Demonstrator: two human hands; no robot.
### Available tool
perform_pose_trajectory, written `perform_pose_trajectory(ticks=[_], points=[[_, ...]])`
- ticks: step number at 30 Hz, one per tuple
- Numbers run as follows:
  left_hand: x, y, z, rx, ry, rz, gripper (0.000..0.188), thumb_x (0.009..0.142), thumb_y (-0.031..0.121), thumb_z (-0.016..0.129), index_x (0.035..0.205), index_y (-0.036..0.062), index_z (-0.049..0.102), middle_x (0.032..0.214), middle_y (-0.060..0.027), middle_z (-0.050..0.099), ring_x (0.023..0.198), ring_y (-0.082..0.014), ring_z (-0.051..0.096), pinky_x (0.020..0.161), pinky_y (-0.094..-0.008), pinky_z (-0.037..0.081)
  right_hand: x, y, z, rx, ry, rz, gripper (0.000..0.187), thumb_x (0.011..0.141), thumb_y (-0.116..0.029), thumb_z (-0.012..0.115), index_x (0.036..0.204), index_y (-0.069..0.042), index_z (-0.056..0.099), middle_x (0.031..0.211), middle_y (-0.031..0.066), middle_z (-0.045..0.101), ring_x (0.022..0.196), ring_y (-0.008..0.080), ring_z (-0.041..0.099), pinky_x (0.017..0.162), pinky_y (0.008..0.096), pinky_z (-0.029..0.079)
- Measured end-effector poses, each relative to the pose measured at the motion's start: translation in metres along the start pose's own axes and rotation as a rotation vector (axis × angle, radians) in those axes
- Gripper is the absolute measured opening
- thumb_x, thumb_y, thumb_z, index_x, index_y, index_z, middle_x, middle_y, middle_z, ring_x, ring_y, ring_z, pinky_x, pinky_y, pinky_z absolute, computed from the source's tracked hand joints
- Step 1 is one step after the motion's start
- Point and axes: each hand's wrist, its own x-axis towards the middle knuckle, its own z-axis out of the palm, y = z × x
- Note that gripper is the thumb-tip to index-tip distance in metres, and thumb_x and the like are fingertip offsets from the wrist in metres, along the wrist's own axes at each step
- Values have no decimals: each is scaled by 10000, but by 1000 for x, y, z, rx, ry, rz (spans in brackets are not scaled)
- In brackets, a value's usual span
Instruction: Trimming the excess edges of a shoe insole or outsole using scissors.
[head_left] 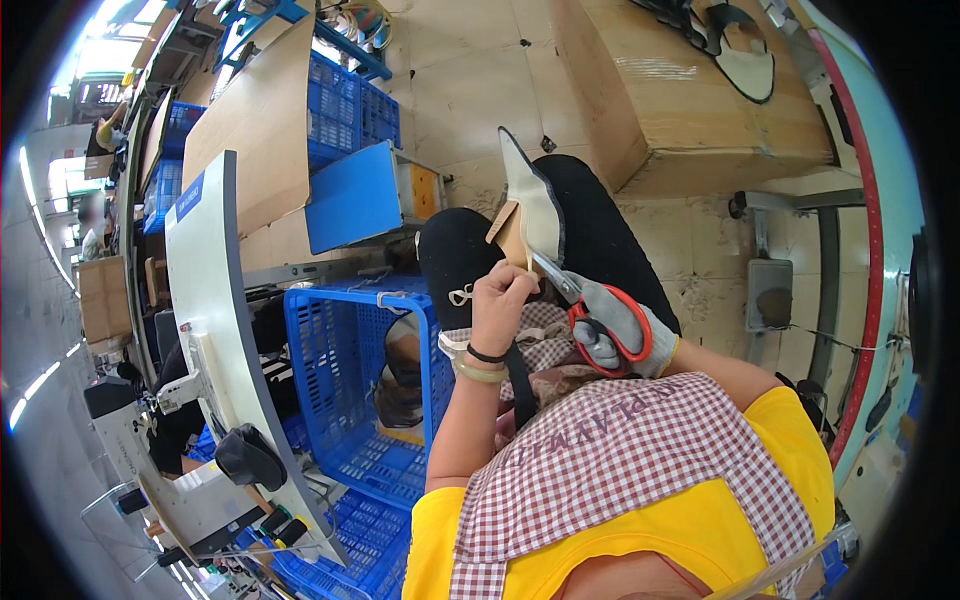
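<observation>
A pointed shoe upper, cream inside with a dark edge, lies over my black-trousered knees, its tip away from me. My bare left hand is closed in a pinch on its near end, where a tan piece shows. My right hand, in a grey glove, grips red-handled scissors. The blades point up and left and meet the upper's near edge, close to my left fingertips. Whether they are cutting into the material, I cannot tell.
Left of my legs stands a blue plastic crate with dark pieces inside. Beyond it is a white tabletop with a sewing machine. A cardboard box at the far right carries more shoe uppers. A foot pedal lies at the right.
</observation>
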Motion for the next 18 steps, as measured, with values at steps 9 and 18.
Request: perform_pose_trajectory(ticks=[9, 18], points=[[-13, -2, 25, -91, -32, -50, 196, 815, 87, 600, 664, -38, 606, 745, -21, 485, 738, -106, 456, 667, -241, 351, 1, 11, -7, 85, -58, -46, 504, 952, -476, 487, 1369, -202, 409, 721, -21, 542, 477, 35, 430, 400, 152, 347], [-15, -20, 29, -338, -112, 24, 157, 807, 47, 573, 675, -37, 588, 845, -50, 504, 828, -132, 463, 755, -255, 354, 15, 26, -1, 59, 123, -100, 479, 937, -522, 483, 1290, -201, 443, 695, -22, 510, 454, 49, 400, 386, 181, 337]])
